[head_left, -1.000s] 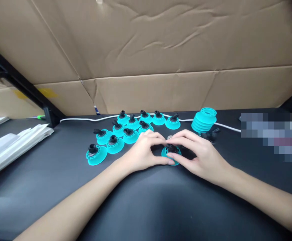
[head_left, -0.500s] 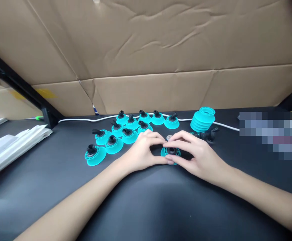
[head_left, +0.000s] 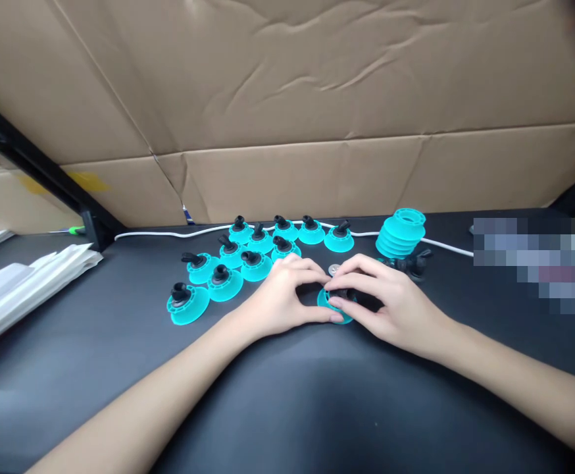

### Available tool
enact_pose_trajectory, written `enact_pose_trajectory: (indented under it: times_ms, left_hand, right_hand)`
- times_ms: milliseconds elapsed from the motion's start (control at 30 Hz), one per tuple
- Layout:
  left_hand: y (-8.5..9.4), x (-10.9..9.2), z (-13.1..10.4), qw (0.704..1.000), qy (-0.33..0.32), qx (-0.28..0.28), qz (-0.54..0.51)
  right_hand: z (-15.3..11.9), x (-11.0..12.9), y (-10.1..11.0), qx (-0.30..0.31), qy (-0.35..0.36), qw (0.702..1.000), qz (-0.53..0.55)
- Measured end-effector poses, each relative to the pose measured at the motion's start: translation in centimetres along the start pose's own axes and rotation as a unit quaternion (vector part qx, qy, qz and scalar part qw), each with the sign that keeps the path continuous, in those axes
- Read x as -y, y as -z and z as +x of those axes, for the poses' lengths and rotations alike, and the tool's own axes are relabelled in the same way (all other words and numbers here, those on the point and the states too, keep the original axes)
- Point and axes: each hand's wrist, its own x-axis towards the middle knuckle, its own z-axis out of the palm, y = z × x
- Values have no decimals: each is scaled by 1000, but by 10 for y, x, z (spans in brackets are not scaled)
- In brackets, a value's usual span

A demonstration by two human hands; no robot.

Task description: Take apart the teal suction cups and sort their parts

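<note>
A turquoise cone-shaped base rests on the dark tabletop between my hands. My left hand grips its rim from the left, thumb at the near side and fingers at the far side. My right hand pinches the black fitting at the top of this base between thumb and fingers, hiding much of it. Just beyond the fingertips lies a small round metal disc. Several loose black fittings lie behind my right hand.
Several turquoise bases with black fittings, such as the nearest one, stand at left and back. A stack of turquoise bases stands back right. A white cable runs along the cardboard wall. White packets lie left.
My right thumb has shifted up from the base's near rim onto the black fitting, which my fingers now cover more. My left hand keeps its grip almost unchanged.
</note>
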Motion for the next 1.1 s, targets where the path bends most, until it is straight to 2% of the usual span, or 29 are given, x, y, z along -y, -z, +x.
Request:
enact_pose_trajectory:
  times_ms: [200, 433, 633, 800, 967, 1100]
  left_hand:
    - [0, 0, 0, 1000, -11, -8, -3]
    - [0, 1, 0, 1000, -6, -10, 4]
    - [0, 0, 0, 1000, -12, -7, 3]
    - [0, 0, 0, 1000, 3, -14, 3]
    - [0, 0, 1, 1000, -10, -5, 11]
    - [0, 0, 1, 1000, -3, -5, 18]
  right_hand:
    - [-3, 2, 10, 45, 4, 998, 53]
    - [0, 1, 2, 1, -19, 999, 38]
    - [-1, 4, 10, 28, -14, 998, 59]
    - [-2, 3, 5, -22, -30, 999, 28]
    - [-2, 4, 8, 27, -12, 998, 51]
    - [-1, 3, 8, 8, -5, 1000, 22]
